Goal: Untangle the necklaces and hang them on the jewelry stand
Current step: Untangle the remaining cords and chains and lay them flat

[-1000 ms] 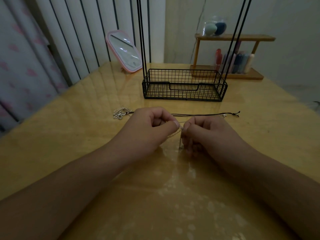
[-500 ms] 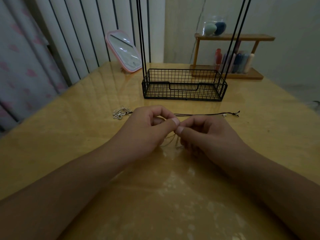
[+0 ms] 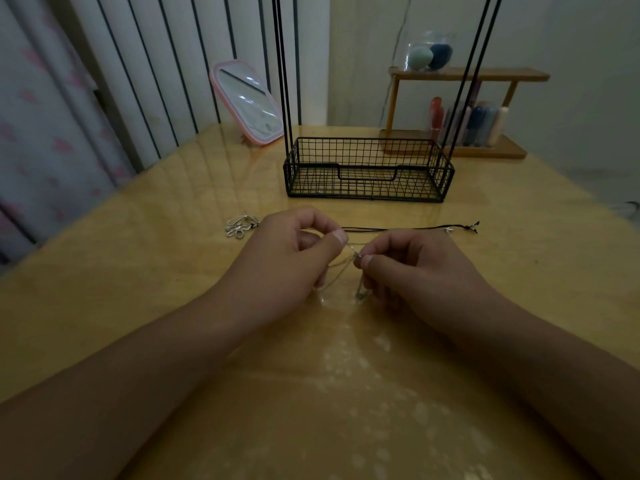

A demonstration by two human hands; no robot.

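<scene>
- Left hand (image 3: 294, 251) and right hand (image 3: 408, 268) meet over the table (image 3: 138, 289), near the middle of the scene; each has its thumb and forefinger pressed together, pinching a fine pale chain necklace (image 3: 341, 268) between them, and the other fingers (image 3: 377, 292) are curled under.
- The chain sags in thin loops from the two pinch points toward the table top; a small bright clasp or knot sits at the right thumb tip, and which it is cannot be told.
- A black cord necklace (image 3: 408, 229) lies stretched left to right on the table just beyond the hands, and a silver pendant cluster (image 3: 240, 226) rests at its far-left end, beside the left hand.
- The jewelry stand (image 3: 369, 171), a black wire basket with tall uprights, stands farther back; its hanging bar is cut off at the top edge, and no necklace is seen on it.
- Judged step: teasing one tangle apart. It is best done with a light pinch close on either side of the snarl, slack kept in the chain, and loops eased open sideways rather than pulled tight.
- Risk, as judged: a hard pull may cinch the knot or snap the fine links; lifting the chain clear of the cord avoids a fresh tangle.
- A pink mirror (image 3: 247, 103) and a wooden shelf (image 3: 467, 76) stand at the far side.
</scene>
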